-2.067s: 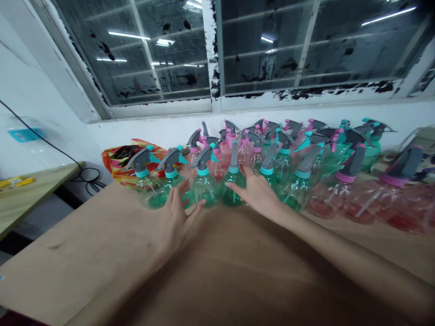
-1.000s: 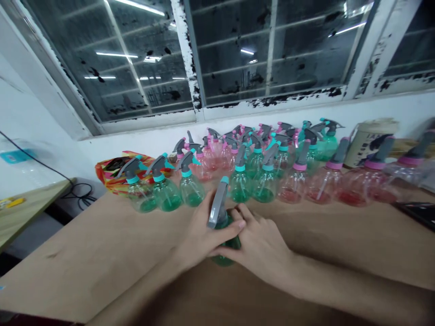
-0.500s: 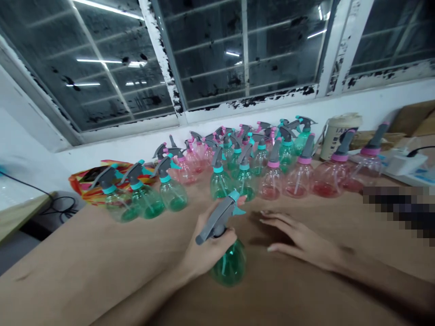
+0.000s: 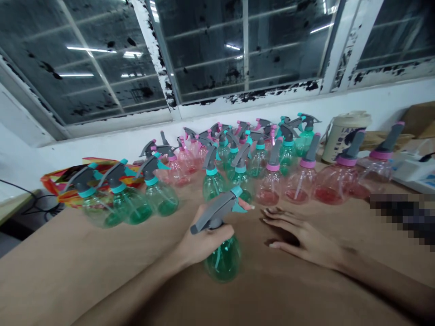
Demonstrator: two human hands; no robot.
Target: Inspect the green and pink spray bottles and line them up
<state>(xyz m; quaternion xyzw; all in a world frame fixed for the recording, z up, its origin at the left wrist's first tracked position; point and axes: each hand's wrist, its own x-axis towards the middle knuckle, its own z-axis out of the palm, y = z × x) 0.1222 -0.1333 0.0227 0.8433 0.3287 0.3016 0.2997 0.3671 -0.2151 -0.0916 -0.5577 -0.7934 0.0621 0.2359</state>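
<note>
A green spray bottle (image 4: 223, 260) with a grey and teal trigger head stands at the front middle of the brown table (image 4: 285, 290). My left hand (image 4: 205, 242) is wrapped round its neck, just below the head. To the right, my right hand (image 4: 307, 240) rests palm down on or close to the tabletop, fingers stretched and apart, holding nothing. Just beyond my hands, a green bottle (image 4: 213, 183) and a pink bottle (image 4: 268, 190) stand among several similar spray bottles. Part of the held bottle's neck is hidden by my fingers.
Several green bottles (image 4: 134, 206) stand at the left by an orange and yellow bag (image 4: 63, 181). Pink bottles (image 4: 335, 183) line the right. Behind them are a cream cup (image 4: 343, 136) and a white power strip (image 4: 413, 167). A window (image 4: 238, 50) spans the back wall.
The view has shifted slightly, so the bottles at the left appear further left. My left hand keeps its hold on the green spray bottle; my right hand stays spread in nearly the same place.
</note>
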